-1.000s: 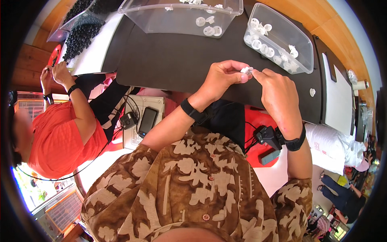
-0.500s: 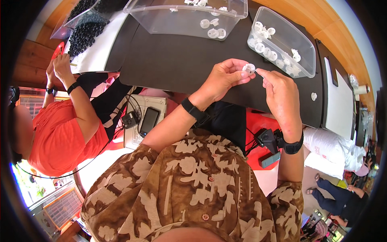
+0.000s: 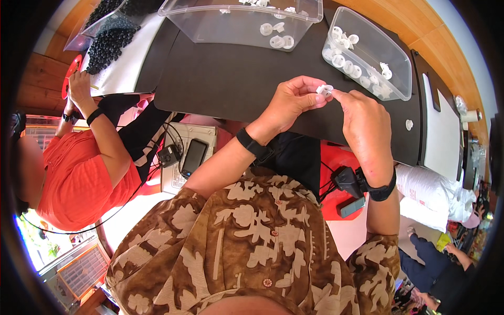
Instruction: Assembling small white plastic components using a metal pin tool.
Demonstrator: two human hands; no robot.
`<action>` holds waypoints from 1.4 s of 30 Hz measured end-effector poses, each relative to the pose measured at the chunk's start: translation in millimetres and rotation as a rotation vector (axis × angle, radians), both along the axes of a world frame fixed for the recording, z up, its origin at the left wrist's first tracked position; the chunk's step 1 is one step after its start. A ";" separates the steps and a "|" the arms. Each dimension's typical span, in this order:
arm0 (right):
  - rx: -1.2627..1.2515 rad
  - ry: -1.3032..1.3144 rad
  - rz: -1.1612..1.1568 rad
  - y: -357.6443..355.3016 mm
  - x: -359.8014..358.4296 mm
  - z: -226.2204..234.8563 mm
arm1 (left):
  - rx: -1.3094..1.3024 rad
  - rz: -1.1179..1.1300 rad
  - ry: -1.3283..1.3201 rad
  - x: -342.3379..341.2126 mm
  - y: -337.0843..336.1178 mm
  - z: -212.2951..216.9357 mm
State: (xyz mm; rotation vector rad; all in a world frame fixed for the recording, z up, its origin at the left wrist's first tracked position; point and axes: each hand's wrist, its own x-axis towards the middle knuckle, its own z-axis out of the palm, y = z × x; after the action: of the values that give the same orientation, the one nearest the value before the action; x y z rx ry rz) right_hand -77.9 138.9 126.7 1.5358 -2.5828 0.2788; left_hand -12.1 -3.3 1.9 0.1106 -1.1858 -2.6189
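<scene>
A small round white plastic piece is pinched between the thumb and fingers of my left hand, above the near part of the dark table. My right hand meets it from the right, its index fingertip against the piece's edge. The other right fingers are curled under, and whether they grip anything is hidden. Beyond my hands stands a clear plastic bin with several similar white pieces. A smaller clear tub at the far right holds more of them.
A loose white piece lies on the dark table near its right side. Further right are a white board and a plastic-wrapped sack. At left, a person in red works beside a heap of black pieces.
My right hand has turned, bringing its index fingertip onto the white piece, which is tilted differently. My left hand stays put. The person at left has shifted their hands slightly.
</scene>
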 end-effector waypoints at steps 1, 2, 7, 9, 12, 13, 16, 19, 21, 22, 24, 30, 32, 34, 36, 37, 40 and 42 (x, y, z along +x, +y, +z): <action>0.000 0.000 0.000 -0.6 2.0 -0.1 | 0.003 0.005 -0.002 -0.1 0.0 -0.3; 0.018 0.025 -0.016 -1.0 4.1 -0.2 | 0.007 0.008 -0.004 -0.1 0.2 0.3; 0.026 0.059 -0.040 -0.3 5.9 -2.7 | 0.026 0.005 -0.031 1.0 1.1 4.4; 0.021 0.061 -0.041 -0.5 7.1 -2.6 | 0.026 0.004 -0.033 1.3 0.5 4.1; 0.030 0.058 -0.043 0.3 6.7 -1.6 | 0.005 0.001 -0.032 1.2 0.4 2.4; 0.030 0.058 -0.044 0.7 6.6 0.0 | 0.008 0.004 -0.025 0.9 0.9 2.2; -0.004 0.000 -0.035 2.4 5.1 3.1 | 0.012 0.008 -0.022 0.9 1.3 2.8; -0.019 -0.001 -0.018 3.0 2.2 1.9 | 0.012 0.009 -0.027 0.2 1.9 2.9; -0.016 0.014 -0.020 2.2 2.5 1.3 | 0.010 0.012 -0.030 0.3 1.5 2.2; -0.016 0.014 -0.020 2.0 2.3 1.2 | 0.005 0.014 -0.026 0.2 1.3 1.7; 0.009 0.016 -0.023 1.6 1.9 1.3 | -0.001 0.015 -0.022 0.1 1.5 1.2; 0.037 0.027 -0.038 1.1 1.7 0.7 | -0.023 0.024 -0.030 -0.1 2.7 1.8; 0.040 0.034 -0.033 1.8 0.8 -0.7 | -0.045 0.038 -0.023 -0.1 3.2 0.8; 0.043 0.040 -0.028 2.0 0.4 -0.9 | -0.044 0.041 -0.022 0.0 3.5 1.6; 0.024 0.031 -0.030 1.8 0.4 0.3 | -0.042 0.045 -0.022 0.7 3.5 3.3; 0.024 0.030 -0.029 2.1 0.7 0.9 | -0.037 0.044 -0.020 1.3 3.4 4.1; 0.026 0.019 -0.035 3.2 2.2 3.1 | -0.036 0.042 -0.009 1.4 3.8 4.6; 0.023 0.012 -0.032 2.4 2.9 3.2 | -0.041 0.044 -0.001 1.2 3.6 4.1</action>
State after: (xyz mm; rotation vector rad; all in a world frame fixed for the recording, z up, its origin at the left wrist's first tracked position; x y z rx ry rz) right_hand -75.0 141.2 129.8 1.4971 -2.6081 0.2362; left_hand -10.9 0.3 6.0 0.1283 -1.2224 -2.5557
